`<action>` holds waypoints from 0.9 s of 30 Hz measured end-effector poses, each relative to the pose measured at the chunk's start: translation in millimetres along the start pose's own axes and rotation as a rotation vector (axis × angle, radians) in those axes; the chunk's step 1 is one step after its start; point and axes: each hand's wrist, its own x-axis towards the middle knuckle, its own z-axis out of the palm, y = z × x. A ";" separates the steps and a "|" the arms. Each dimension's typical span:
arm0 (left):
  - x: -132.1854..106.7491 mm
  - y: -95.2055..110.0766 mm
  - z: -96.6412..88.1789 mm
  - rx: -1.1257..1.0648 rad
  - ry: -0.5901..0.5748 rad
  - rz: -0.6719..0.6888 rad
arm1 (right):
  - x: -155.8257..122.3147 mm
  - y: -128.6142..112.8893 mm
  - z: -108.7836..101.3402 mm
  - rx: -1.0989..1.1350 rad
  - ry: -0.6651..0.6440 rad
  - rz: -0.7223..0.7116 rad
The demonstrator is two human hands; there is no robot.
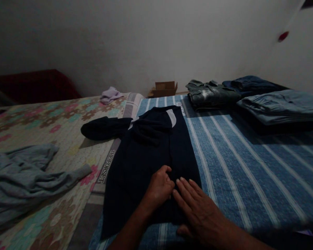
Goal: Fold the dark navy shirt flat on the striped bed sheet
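A dark navy sweatshirt lies spread lengthwise before me, with white patches near its shoulders. Its right side is folded inward over the body, and one sleeve sticks out to the left. My left hand is closed, its curled fingers at the edge of the folded part; the fingertips are partly hidden. Just beside it, my right hand rests flat on the folded side with its fingers stretched out. The lower hem lies close to my wrists.
A grey garment lies crumpled on the flowered cover at left. Folded green clothing, dark blue jeans and light blue jeans sit on the striped blue cloth. A lilac cloth and cardboard box are at the back.
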 end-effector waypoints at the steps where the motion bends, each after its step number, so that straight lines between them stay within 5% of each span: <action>1: -0.1 0.2 -0.1 -0.042 -0.013 -0.018 | 0.4 -0.6 1.1 -0.001 0.007 -0.011; 9: 7.6 13.7 -5.5 -0.154 -0.061 -0.137 | 0.5 -3.4 -3.4 0.013 0.001 -0.007; 16: 29.2 20.5 -3.3 -0.059 0.043 -0.044 | 0.8 -3.2 2.5 0.033 0.001 0.005; 23: 27.5 14.9 -3.6 0.298 0.191 0.145 | 3.5 -2.3 -4.7 0.028 -0.007 -0.042; 27: 28.9 11.1 -5.0 0.234 0.182 0.165 | 6.7 -0.4 -4.2 0.071 -0.060 -0.042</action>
